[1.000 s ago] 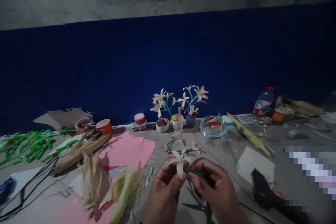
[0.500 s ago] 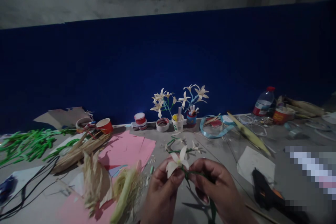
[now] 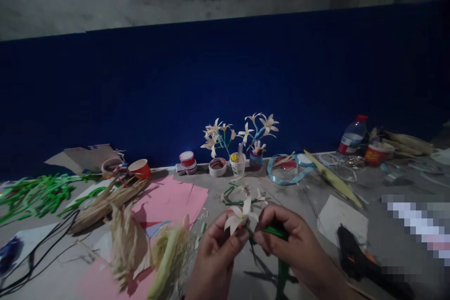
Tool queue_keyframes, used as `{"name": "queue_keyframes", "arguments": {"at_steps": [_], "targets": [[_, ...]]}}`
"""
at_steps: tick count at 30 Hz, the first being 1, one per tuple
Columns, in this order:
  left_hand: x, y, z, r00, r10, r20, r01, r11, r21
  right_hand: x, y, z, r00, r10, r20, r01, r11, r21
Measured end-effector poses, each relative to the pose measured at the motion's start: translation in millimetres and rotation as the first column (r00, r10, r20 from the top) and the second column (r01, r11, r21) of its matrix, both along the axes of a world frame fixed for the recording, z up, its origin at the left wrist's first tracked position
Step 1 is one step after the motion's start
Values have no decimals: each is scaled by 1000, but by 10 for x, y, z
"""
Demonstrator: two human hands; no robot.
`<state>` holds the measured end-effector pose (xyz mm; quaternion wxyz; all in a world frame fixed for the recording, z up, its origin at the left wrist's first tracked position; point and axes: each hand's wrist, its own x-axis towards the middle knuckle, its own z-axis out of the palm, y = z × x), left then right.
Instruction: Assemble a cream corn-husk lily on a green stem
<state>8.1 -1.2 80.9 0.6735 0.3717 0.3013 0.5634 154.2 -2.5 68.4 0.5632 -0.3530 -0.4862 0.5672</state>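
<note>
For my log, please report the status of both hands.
Left hand pinching white flower. Right hand gripping green strip. Possibly in the way: dark blades below, partly hidden.

Matt papery flower (image 3: 242, 216), smooth matt paper sheets (image 3: 168, 199), glossy plastic bottle (image 3: 354, 132)

A red-capped bottle (image 3: 352, 137) stands beside a red tub (image 3: 377, 156) before a dark blue panel (image 3: 140, 93).

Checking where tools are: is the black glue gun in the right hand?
No, the right hand pinches a green strip, while the glue gun lies on the table beside it.
</note>
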Motion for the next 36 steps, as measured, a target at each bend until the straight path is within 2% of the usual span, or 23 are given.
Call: {"name": "queue_keyframes", "arguments": {"at_steps": [2, 5, 10, 13, 16, 19, 24, 29, 33, 36], "targets": [[-7, 0, -18, 1000, 15, -14, -15, 1000, -3, -1, -2, 5, 999, 35, -5, -35, 999, 28], [-29, 4, -32, 998, 29, -47, -29, 1000, 10, 4, -3, 50, 993, 75, 87, -79, 996, 43], [-56, 21, -15, 993, 13, -114, -5, 998, 67, 30, -1, 139, 985, 88, 151, -79, 995, -68], [-62, 21, -45, 996, -2, -92, 7, 999, 53, 62, 0, 148, 972, 136, 191, -127, 990, -60], [-62, 15, -93, 997, -16, -76, 18, 1000, 25, 80, -9, 149, 960, 72, 270, -76, 997, 3], [-49, 14, -98, 997, -31, -72, 31, 1000, -1, 68, -27, 166, 966, -8, 260, -5, 999, 48], [-33, 27, -56, 998, -55, 20, 55, 998, -13, 62, -16, 159, 949, -5, 314, -22, 996, 82], [-48, 18, -89, 992, -98, 78, 101, 994, -34, 60, 6, 70, 973, 76, 218, -81, 997, 12], [-46, 22, -113, 988, -112, 106, 118, 992, -45, 39, -10, 21, 997, 41, 62, -34, 994, -104], [-48, 30, -103, 989, -119, 90, 123, 992, -39, 54, -17, 31, 983, 54, 176, -52, 999, -14]]}}
